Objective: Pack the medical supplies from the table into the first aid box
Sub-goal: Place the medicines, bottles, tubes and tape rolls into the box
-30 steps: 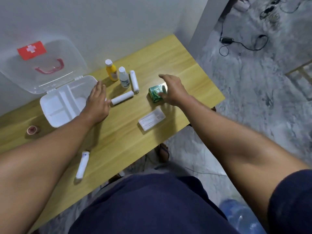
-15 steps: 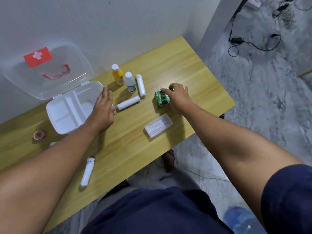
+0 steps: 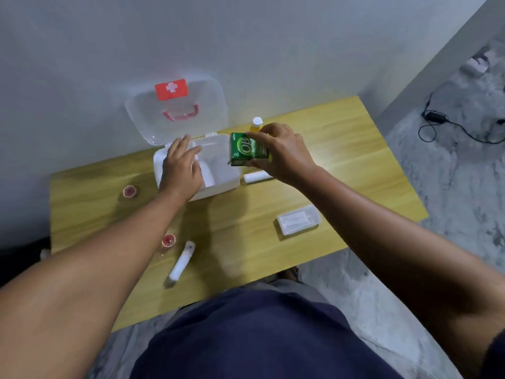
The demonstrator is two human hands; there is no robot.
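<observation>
From the head camera, my right hand (image 3: 284,154) has a closed grip on the green carton (image 3: 244,149): fingers wrap its top and right side, and the printed face is turned up toward me. I hold it in the air at the right edge of the first aid box (image 3: 218,184), which stands on the table (image 3: 341,170) against the wall with its clear lid (image 3: 177,116) swung up and back. My left hand (image 3: 180,168) lies flat over the left part of the box with the fingers spread loosely; its grip closes on nothing, and I cannot tell whether the palm touches the tray.

My left hand covers most of the box's compartments, so little of the inside shows beyond a white divider. The yellow bottle (image 3: 257,124) is almost wholly behind my right hand, only its white cap and a strip of yellow showing. A white roll (image 3: 257,177) peeks out under my right wrist, just beside the box. A clear flat case (image 3: 297,220) lies near the table's front right; its contents are too faint to make out. A white tube (image 3: 182,260) and two small red-topped rounds (image 3: 129,191) (image 3: 168,240) lie to the left, blurred.
</observation>
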